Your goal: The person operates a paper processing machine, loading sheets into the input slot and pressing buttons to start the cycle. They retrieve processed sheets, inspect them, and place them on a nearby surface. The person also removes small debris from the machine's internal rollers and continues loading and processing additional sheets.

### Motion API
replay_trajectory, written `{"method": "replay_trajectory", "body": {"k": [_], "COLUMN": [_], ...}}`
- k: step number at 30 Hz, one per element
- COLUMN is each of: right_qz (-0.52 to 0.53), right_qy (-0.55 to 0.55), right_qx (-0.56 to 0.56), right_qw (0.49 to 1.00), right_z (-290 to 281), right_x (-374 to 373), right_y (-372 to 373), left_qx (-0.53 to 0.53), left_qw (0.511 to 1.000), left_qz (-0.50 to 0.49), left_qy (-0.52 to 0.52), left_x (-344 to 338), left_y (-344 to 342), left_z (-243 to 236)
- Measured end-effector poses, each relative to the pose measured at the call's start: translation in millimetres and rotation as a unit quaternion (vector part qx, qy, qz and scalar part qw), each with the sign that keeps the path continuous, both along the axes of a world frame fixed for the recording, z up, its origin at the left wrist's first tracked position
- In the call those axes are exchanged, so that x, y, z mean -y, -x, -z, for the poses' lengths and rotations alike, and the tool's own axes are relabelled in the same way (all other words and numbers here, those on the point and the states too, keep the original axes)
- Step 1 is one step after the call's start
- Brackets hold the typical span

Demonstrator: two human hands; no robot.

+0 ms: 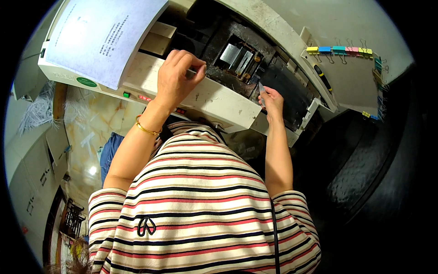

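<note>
A long off-white machine (219,102), which looks like a book binder, lies across the space before me. In its dark, stained bed is an opening with shiny metal rollers (239,60). Over the machine's front edge, left of that opening, my left hand (179,76) is closed, its fingers curled around something small and greyish that I cannot make out. My right hand (273,101) pinches a thin, pointed, pale grey piece (261,93) near the opening's lower right corner. Whether that piece is a blade or folded paper cannot be told.
Printed paper (98,39) covers the machine's left end. At the right, a grey board (349,84) carries several coloured binder clips (338,49) along its edges, with a black and yellow cutter knife (323,77) on it. Shredded white paper (41,109) lies at the far left.
</note>
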State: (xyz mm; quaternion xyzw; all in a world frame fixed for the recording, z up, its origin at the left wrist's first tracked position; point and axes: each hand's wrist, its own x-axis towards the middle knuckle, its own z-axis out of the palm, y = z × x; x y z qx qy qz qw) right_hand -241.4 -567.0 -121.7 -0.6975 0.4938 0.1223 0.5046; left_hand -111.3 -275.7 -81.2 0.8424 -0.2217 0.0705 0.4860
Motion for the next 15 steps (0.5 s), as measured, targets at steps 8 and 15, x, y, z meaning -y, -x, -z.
{"method": "replay_trajectory", "body": {"k": [8,15], "right_qz": [0.070,0.141], "right_qy": [-0.098,-0.175], "right_qx": [0.049,0.120], "right_qw": [0.992,0.967], "right_z": [20,13], "right_x": [7,22], "right_y": [-18,-43], "left_qx": [0.008,0.014], "left_qw": [1.000,1.000], "left_qz": [0.009,0.006], "left_qy": [0.004,-0.001], "left_x": [1,2], "left_y": [-2,-3], "left_z": [-2,0]}}
